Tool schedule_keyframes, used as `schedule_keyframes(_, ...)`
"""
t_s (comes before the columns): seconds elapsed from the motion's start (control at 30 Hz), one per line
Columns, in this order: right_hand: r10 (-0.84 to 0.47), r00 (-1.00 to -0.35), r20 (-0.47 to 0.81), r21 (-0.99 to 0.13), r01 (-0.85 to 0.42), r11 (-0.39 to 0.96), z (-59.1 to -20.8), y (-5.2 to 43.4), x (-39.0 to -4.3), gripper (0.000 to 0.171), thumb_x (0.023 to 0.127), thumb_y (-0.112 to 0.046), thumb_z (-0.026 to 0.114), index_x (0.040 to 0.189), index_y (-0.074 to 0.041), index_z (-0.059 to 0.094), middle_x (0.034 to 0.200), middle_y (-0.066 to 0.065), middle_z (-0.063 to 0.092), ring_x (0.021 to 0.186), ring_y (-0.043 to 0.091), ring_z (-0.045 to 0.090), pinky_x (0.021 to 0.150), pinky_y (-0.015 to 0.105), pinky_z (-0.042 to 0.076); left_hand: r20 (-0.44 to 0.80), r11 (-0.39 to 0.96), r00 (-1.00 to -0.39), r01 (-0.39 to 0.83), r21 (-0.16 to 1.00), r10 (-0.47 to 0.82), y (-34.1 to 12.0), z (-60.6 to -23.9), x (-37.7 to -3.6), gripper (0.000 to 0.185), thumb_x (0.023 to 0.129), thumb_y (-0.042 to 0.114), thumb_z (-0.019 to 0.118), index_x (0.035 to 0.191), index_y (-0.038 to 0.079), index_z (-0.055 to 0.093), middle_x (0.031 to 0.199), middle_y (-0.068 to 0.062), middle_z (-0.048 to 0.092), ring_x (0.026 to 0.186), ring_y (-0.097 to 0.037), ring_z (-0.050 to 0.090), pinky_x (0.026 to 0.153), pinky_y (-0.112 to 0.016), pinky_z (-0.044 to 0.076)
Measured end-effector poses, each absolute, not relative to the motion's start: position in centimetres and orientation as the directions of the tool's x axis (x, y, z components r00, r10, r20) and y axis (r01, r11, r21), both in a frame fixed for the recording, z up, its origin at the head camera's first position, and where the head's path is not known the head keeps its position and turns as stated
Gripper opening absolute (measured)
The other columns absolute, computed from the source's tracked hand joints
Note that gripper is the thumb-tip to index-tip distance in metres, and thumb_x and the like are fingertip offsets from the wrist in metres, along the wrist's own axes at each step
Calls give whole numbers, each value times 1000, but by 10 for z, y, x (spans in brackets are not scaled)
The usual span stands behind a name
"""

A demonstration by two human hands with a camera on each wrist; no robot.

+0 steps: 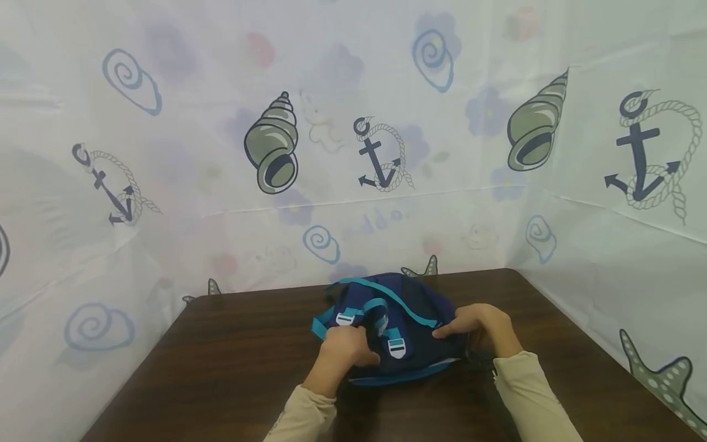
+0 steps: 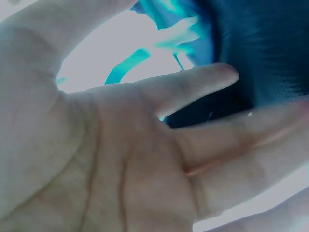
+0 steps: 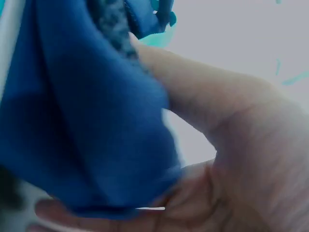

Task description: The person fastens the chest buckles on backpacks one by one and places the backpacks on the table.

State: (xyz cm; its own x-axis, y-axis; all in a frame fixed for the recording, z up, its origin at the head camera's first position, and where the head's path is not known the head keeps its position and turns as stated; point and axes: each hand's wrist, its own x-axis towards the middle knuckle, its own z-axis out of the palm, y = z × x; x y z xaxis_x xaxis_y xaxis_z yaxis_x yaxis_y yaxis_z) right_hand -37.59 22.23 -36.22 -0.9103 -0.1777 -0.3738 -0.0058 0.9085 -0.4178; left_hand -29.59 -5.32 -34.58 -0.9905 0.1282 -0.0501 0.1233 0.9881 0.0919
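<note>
Two hands on one bag (image 1: 386,325): navy backpack with teal trim, lying flat on the dark wood table (image 1: 221,368), mid-table toward the far edge, just in front of the person. Left hand (image 1: 345,350) rests on the near-left part of the bag, next to two teal straps with white buckles (image 1: 396,348); the left wrist view shows the palm open, fingers (image 2: 203,82) straight and spread, tips against navy fabric, nothing pinched. Right hand (image 1: 480,325) is on the bag's right end; the right wrist view shows blue fabric (image 3: 96,125) caught between thumb (image 3: 193,96) and fingers, so it grips a fold of the bag. A teal strap (image 1: 386,294) runs diagonally across the top of the bag. Both sleeves are beige. No readable brand or label on the bag or buckles, too small and blurred. Backdrop sheet (image 1: 353,123) prints anchors, shells, spirals, starfish; faint lettering near centre, not legible.
</note>
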Motion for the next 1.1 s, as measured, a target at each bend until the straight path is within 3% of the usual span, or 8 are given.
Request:
schedule_keyframes(0.17, -233, -966, -111, -365, -179, 914, -335, 216, -360, 78, 90, -51, 67, 136, 9, 50, 133, 29, 57, 119, 44, 58, 98, 59, 48, -46, 967, -981, 180, 178, 191, -58, -333, -297, 67, 85, 49, 72, 137, 8, 57, 133, -18, 64, 117, -41, 61, 98, -55, 50)
schedule_keyframes(0.27, -351, -936, 22, -411, -328, 850, -328, 192, -358, 68, 92, -41, 68, 139, 5, 49, 138, 27, 55, 127, 44, 54, 103, 60, 45, -61, 965, -977, 188, 185, 202, -60, -329, -301, 70, 86, 50, 71, 141, 10, 54, 141, -21, 57, 122, -43, 58, 100, -57, 48)
schedule_keyframes(0.37, -473, -881, 17, -459, -427, 779, -334, 160, -364, 67, 92, -35, 71, 144, -1, 46, 143, 22, 53, 131, 40, 51, 104, 58, 45, -84, 966, -975, 187, 179, 204, -62, -330, -304, 72, 88, 53, 69, 145, 13, 51, 149, -23, 48, 129, -44, 53, 102, -60, 46)
schedule_keyframes(0.57, -645, -763, 39, -549, -556, 624, -356, 123, -382, 29, 99, -17, 60, 124, -2, 60, 122, 14, 65, 112, 29, 64, 94, 46, 54, -117, 951, -964, 209, 229, 240, -69, -338, -304, 71, 90, 53, 66, 145, 13, 49, 152, -25, 43, 132, -46, 49, 102, -64, 44)
schedule_keyframes(0.73, -652, -751, 109, -592, -576, 564, -351, 130, -386, 13, 101, -15, 55, 105, -4, 61, 111, 10, 67, 99, 23, 65, 84, 41, 54, -73, 916, -948, 277, 291, 309, -74, -332, -304, 62, 93, 50, 64, 140, 11, 53, 143, -21, 54, 124, -41, 58, 99, -61, 47)
schedule_keyframes(0.83, -614, -772, 166, -612, -568, 550, -343, 133, -387, 16, 101, -21, 58, 109, -6, 59, 117, 12, 66, 109, 30, 63, 89, 47, 53, -49, 904, -941, 308, 296, 336, -74, -326, -307, 60, 94, 49, 63, 139, 10, 54, 139, -19, 58, 123, -38, 59, 99, -59, 48)
schedule_keyframes(0.97, -595, -770, 230, -647, -578, 498, -339, 124, -389, 37, 100, -30, 60, 131, -10, 54, 139, 15, 57, 132, 39, 51, 103, 57, 46, -66, 900, -930, 331, 283, 362, -73, -324, -311, 61, 94, 49, 63, 139, 9, 53, 139, -19, 57, 125, -38, 58, 100, -58, 48)
schedule_keyframes(1.1, -598, -757, 264, -642, -600, 477, -342, 113, -390, 44, 101, -34, 58, 137, -9, 53, 143, 16, 54, 130, 36, 54, 101, 53, 49, -80, 905, -931, 322, 278, 356, -71, -326, -312, 61, 94, 49, 63, 139, 9, 53, 142, -19, 55, 128, -39, 55, 102, -58, 46)
